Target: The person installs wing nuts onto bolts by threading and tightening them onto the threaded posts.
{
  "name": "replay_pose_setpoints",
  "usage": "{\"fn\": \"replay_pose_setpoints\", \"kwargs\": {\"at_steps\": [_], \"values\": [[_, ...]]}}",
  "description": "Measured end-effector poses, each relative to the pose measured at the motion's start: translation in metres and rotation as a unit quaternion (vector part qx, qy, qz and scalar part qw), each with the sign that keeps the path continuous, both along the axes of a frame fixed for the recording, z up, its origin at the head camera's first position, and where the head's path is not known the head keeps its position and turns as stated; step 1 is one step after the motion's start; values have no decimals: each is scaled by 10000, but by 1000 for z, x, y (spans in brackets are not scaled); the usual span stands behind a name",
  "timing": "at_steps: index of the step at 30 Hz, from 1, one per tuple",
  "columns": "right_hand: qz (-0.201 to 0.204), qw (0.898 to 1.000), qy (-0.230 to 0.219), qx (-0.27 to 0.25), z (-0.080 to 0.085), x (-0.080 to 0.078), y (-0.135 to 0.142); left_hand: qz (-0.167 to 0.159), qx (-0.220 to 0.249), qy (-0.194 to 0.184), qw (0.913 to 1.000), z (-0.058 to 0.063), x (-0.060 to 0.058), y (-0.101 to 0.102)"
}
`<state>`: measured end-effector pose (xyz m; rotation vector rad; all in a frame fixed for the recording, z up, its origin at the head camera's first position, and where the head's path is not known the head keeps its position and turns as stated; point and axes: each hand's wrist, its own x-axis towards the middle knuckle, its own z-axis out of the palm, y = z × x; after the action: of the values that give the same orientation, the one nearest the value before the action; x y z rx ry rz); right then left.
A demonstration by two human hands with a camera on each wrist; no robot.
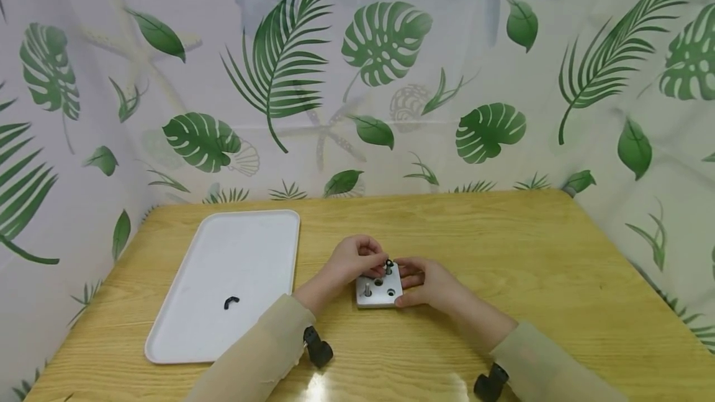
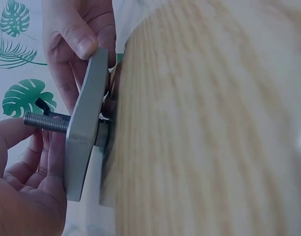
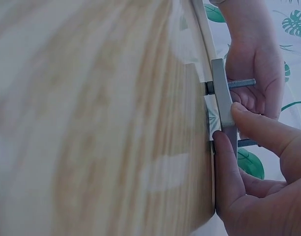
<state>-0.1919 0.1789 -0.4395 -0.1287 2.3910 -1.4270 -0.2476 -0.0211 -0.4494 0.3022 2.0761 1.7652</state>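
Two pale sleeves (image 1: 257, 346) come in on the near side of the metal plate (image 1: 380, 298), each with a black wrist camera (image 1: 318, 347). The plate sits on the wooden counter (image 1: 503, 234). The right hand (image 1: 432, 284) grips its right edge between thumb and fingers. At its far right corner, the left hand (image 1: 354, 258) pinches a small black piece (image 1: 389, 262) at the top of a bolt (image 1: 388, 270). Left of the plate, a white tray (image 1: 251, 234) holds a curved black piece (image 1: 231, 302).
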Motion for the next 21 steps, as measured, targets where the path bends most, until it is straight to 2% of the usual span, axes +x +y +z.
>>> {"fn": "replay_pose_setpoints", "kwargs": {"at_steps": [10, 14, 21], "values": [[19, 10000, 59, -15, 1, -2, 1, -55, -31, 103, 9999, 1, -1, 2], [30, 10000, 66, -28, 3, -1, 1, -81, -191, 135, 9997, 4, -1, 1], [90, 9999, 23, -89, 0, 0, 0, -288, -294, 166, 9990, 4, 1, -3]]}}
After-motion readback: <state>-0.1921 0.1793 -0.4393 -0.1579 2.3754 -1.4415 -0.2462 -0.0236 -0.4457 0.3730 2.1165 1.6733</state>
